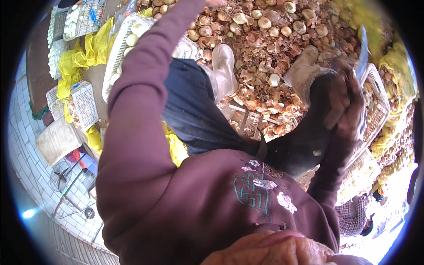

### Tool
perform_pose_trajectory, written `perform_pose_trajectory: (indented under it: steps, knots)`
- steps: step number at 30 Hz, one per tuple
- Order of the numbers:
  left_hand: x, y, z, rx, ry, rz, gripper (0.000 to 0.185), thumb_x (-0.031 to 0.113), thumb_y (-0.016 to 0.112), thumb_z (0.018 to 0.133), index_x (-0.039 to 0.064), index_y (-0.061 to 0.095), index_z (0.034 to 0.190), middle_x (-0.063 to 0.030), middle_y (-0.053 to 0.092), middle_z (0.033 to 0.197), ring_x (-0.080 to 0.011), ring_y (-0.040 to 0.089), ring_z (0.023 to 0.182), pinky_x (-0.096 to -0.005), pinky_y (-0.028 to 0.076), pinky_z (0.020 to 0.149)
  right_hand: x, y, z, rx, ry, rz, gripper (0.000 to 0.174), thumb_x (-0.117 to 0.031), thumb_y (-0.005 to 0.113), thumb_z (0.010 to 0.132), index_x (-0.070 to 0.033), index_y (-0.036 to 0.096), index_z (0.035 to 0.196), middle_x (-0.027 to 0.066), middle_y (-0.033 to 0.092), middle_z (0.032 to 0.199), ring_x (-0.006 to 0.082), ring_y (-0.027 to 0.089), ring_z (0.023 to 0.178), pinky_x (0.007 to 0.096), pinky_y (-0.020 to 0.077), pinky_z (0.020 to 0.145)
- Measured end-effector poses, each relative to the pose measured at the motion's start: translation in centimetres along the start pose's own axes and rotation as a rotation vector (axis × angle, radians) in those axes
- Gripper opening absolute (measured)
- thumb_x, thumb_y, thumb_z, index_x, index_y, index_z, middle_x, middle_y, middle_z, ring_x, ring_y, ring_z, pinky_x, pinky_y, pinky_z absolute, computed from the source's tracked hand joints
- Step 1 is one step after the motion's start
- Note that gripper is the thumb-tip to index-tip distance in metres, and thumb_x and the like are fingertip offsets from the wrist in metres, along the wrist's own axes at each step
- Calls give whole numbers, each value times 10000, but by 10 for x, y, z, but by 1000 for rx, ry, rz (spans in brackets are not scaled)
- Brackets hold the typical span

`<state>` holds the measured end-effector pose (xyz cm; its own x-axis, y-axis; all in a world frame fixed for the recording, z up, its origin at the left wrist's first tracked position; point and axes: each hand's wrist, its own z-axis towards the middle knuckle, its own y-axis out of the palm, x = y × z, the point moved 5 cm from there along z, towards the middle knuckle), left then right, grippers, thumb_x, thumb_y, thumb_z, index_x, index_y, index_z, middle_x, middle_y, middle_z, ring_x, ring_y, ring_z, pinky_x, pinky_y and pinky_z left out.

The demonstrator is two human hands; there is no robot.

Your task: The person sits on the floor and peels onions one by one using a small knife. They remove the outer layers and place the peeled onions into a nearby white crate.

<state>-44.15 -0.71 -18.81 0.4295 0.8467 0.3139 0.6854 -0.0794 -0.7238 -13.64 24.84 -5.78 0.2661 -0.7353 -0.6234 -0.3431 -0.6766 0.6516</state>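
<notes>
My right hand [347, 102], blurred, grips a knife whose pale blade [363, 49] points away from me. It is above my right leg, beside a white plastic crate [381, 99]. Stretched forward, my left arm ends at the top edge of the view. Only a small part of my left hand [216, 3] shows there, and what it holds, if anything, is hidden. Before me lies a heap of whole onions [264, 23] among loose brown onion skins [251, 76]. One pale onion [274, 79] sits between my boots.
At my left, a white crate [107, 76] holds peeled onions [132, 39]. Yellow mesh sacks [396, 66] flank the heap on the right. More crates [84, 106], yellow netting [71, 63] and a fan [61, 175] stand farther left. A person in a checked shirt [351, 215] is behind right.
</notes>
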Motion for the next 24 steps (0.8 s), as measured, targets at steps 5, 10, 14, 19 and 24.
perform_pose_trajectory:
  steps: [5,10,14,19,24]
  knots:
    - [-29,116,117,-82,-25,200,384,218,566,878,26,542,1210,-165,599,1160,-251,585,1059,-351,480,892,-4,-10,-9,181,-70,-44,478,-302,515,934,73,416,1213,-31,384,639,6,316,443,142,280,365]
    - [-41,188,126,154,-182,-54,817,268,710,757,62,277,1419,-264,192,1467,-396,337,1304,-413,320,1080,-5,-11,-12,143,-100,19,416,-220,550,926,102,420,1155,-1,417,600,35,323,404,166,317,318]
    - [-33,200,122,410,-230,-150,779,306,778,674,61,401,1311,-257,238,1427,-406,445,1214,-423,420,1003,-5,-14,-14,213,-96,2,429,-218,581,907,113,420,1126,16,445,598,41,354,398,166,319,322]
    - [-49,195,114,508,-101,-678,731,372,786,656,89,456,1244,-180,509,1227,-287,528,1125,-409,492,902,-4,-3,-16,336,-96,-97,410,-224,554,912,93,437,1144,-14,415,580,24,324,389,158,265,328]
    - [32,147,63,65,242,-1519,524,285,767,724,22,559,1127,-81,638,952,-123,610,797,-254,485,617,-3,2,-20,348,-123,-130,394,-265,523,927,56,485,1153,-32,417,614,9,340,421,151,275,367]
